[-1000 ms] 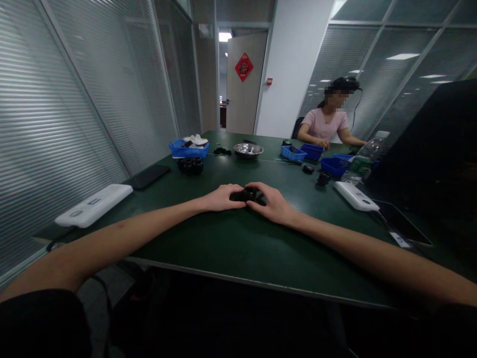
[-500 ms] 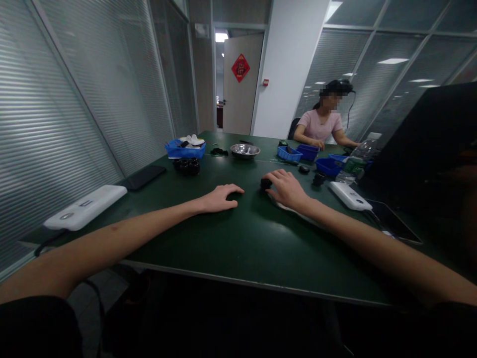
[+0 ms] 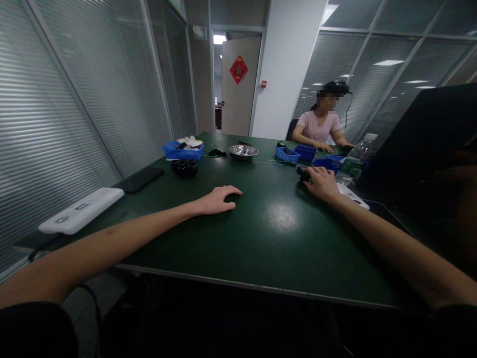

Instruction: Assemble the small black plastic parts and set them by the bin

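My left hand (image 3: 219,200) lies on the green table (image 3: 238,238) with thumb and fingers spread apart and nothing between them. Further right, my right hand (image 3: 323,183) is closed at the fingertips around a small black roundish object (image 3: 306,177), close to the tabletop. Exactly what kind of object it is cannot be made out. Just beyond it sits another small dark piece (image 3: 299,170). A white device (image 3: 353,197) lies beside my right wrist, partly covered by it.
A metal bowl (image 3: 243,152), a filled blue basket (image 3: 182,150) and a cluster of shiny black objects (image 3: 185,168) stand further back. On the right are more blue baskets (image 3: 287,154), a plastic bottle (image 3: 354,161) and a dark panel (image 3: 428,159). A co-worker (image 3: 318,124) sits beyond.
My right hand has moved right with the small black object, from the table's middle towards the blue baskets. My left hand has stayed in place.
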Available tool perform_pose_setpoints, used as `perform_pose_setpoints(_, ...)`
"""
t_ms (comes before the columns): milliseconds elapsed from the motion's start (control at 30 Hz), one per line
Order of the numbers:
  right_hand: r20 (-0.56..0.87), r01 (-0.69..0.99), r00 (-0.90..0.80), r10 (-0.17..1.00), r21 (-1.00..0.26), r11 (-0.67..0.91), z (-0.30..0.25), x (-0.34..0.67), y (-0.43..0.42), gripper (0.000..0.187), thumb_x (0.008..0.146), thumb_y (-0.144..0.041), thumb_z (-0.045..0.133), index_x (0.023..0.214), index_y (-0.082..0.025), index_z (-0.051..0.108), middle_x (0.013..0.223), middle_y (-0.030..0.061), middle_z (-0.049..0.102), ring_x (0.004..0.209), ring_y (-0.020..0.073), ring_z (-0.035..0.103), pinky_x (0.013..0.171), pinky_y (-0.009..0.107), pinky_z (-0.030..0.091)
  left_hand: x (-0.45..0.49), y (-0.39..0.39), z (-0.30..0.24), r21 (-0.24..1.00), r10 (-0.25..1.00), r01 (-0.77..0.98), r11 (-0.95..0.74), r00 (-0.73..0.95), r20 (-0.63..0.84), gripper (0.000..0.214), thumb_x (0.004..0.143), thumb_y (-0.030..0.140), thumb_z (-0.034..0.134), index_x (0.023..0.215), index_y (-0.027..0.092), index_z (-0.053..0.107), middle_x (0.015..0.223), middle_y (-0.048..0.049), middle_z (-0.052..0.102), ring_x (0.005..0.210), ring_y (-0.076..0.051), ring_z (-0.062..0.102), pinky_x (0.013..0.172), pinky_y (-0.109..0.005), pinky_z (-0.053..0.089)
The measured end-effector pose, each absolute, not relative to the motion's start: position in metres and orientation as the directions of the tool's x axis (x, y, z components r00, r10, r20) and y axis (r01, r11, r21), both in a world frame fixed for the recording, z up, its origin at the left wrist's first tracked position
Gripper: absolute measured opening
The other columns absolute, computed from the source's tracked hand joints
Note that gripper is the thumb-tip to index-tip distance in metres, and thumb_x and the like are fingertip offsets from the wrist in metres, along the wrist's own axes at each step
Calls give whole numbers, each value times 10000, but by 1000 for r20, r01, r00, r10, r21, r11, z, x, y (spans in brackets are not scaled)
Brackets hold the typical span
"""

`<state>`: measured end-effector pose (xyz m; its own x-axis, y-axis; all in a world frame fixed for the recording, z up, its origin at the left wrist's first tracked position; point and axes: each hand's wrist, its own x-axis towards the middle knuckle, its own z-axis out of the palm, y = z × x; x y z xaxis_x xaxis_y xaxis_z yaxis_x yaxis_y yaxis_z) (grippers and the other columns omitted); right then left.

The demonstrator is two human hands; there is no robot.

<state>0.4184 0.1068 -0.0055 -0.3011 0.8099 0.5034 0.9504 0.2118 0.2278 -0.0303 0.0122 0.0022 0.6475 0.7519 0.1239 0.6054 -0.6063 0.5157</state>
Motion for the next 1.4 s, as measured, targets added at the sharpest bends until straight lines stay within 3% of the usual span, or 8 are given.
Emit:
perform_pose_setpoints(267,505,957,-275,818,228,181,-7,426,108,458,932,-367,527,1358,-199,532,1289,184,637,1176,391,521,897,504,393,-31,12,1,541,766,582,-608,609,206,487,939,370,565,1391,189,590,1468,-99,579,1377,-276,522,1189,-452,383)
perform_pose_setpoints(400,511,955,-283,811,228,189,-8,427,109,473,932,-367,517,1369,-187,532,1278,193,640,1181,399,520,894,510,398,-34,14,8,533,780,574,-622,513,359,412,963,369,543,1312,179,651,1372,-101,644,1199,-261,624,1040,-426,500)
perform_pose_setpoints(500,518,954,-282,807,240,179,-9,428,110,503,922,-386,526,1383,-184,537,1284,205,639,1184,412,520,887,519,406,-46,23,18,494,762,596,-633,365,535,322,965,289,513,1203,170,694,1269,-100,694,1117,-245,639,974,-417,519)
perform_pose_setpoints(700,523,965,-243,817,216,148,-9,427,111,587,894,-427,561,1428,-187,522,1349,219,614,1261,437,476,946,571,393,-100,62,27,401,641,792,-460,-16,767,278,958,191,478,1176,193,651,1303,-91,651,1260,-277,538,1143,-496,376)
perform_pose_setpoints(867,600,963,-249,760,237,128,-7,411,101,629,871,-410,584,1453,-187,492,1513,213,476,1417,456,326,1050,636,321,-135,88,9,393,729,914,-103,-199,655,466,893,350,605,1324,183,544,1399,-157,550,1333,-380,474,1105,-559,385)
perform_pose_setpoints(967,659,951,-302,689,257,172,-4,386,88,605,898,-328,553,1482,-198,461,1578,184,410,1488,425,259,1136,645,236,-143,95,0,339,777,941,6,-218,591,633,860,469,638,1388,159,483,1428,-205,492,1356,-427,457,1107,-580,385)
perform_pose_setpoints(1167,587,847,-530,612,338,410,1,342,65,695,862,-175,575,1539,-233,427,1588,159,438,1475,418,322,1168,639,230,-149,99,-9,343,830,939,33,-218,514,745,816,497,679,1420,142,428,1428,-235,442,1289,-450,535,1088,-580,437)
perform_pose_setpoints(1400,578,750,-646,499,358,556,-1,330,55,481,949,-198,521,1428,-216,546,1461,155,567,1414,363,432,1145,577,313,-153,100,-14,395,855,918,30,-228,466,663,810,409,699,1360,142,441,1406,-240,473,1222,-444,598,1025,-571,514)
